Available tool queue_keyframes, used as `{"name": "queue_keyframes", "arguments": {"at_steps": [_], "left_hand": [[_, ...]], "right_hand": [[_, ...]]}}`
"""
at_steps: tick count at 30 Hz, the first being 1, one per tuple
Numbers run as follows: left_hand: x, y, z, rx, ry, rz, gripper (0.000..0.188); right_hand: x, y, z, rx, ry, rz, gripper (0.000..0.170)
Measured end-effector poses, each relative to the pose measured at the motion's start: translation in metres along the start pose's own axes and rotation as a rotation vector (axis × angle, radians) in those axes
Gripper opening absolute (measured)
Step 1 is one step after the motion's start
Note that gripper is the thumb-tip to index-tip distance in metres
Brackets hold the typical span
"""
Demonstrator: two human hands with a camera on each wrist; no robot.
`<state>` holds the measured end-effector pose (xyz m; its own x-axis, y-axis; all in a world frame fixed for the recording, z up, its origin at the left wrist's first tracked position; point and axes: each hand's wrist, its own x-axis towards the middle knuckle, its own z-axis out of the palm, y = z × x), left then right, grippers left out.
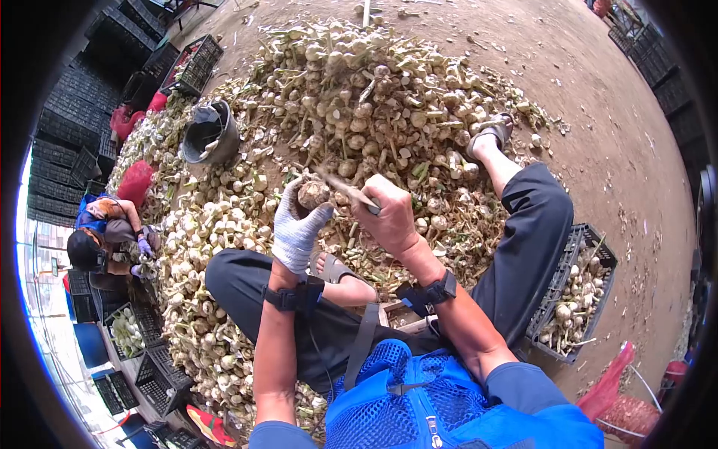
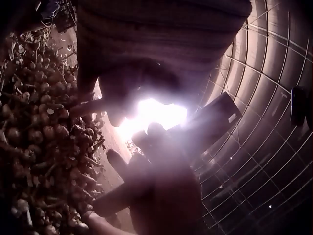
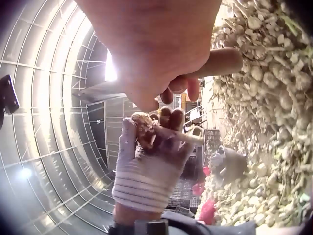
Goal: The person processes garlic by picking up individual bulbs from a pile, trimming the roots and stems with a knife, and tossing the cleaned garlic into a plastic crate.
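My left hand (image 1: 298,228), in a white knit glove, grips a garlic bulb (image 1: 313,194) between thumb and fingers. In the right wrist view the same bulb (image 3: 145,128) shows brown and dirt-covered, with its stem pointing to the right. My bare right hand (image 1: 387,215) holds a knife (image 1: 350,190) whose blade extends toward the bulb. Its thick rounded handle (image 3: 226,62) sticks out of the fist in the right wrist view, with the blade (image 3: 100,92) on the other side. The left wrist view is dark and glaring, hiding most detail of the hands.
A large garlic heap (image 1: 351,82) lies ahead, and trimmed-looking bulbs (image 1: 213,299) pile up at my left. A grey bucket (image 1: 212,142) stands on the garlic. One crate of garlic (image 1: 574,299) sits by my right leg. Another person (image 1: 108,224) works at far left, near stacked black crates (image 1: 71,127).
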<state>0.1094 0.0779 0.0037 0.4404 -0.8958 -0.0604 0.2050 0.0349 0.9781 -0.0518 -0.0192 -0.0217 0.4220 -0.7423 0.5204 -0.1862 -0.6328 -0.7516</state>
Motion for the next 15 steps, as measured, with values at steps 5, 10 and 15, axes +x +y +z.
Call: {"name": "queue_keyframes", "arguments": {"at_steps": [5, 10, 15], "left_hand": [[0.001, -0.027, -0.025, 0.307, -0.138, 0.026, 0.064], [-0.012, -0.023, -0.019, 0.175, -0.149, 0.084, 0.059], [-0.024, -0.048, -0.042, 0.052, -0.010, -0.226, 0.053]], "right_hand": [[0.000, -0.005, 0.001, -0.178, -0.089, -0.186, 0.026], [-0.004, -0.011, 0.009, -0.205, -0.099, -0.269, 0.021], [-0.017, 0.002, 0.025, -0.180, -0.075, -0.204, 0.022]]}}
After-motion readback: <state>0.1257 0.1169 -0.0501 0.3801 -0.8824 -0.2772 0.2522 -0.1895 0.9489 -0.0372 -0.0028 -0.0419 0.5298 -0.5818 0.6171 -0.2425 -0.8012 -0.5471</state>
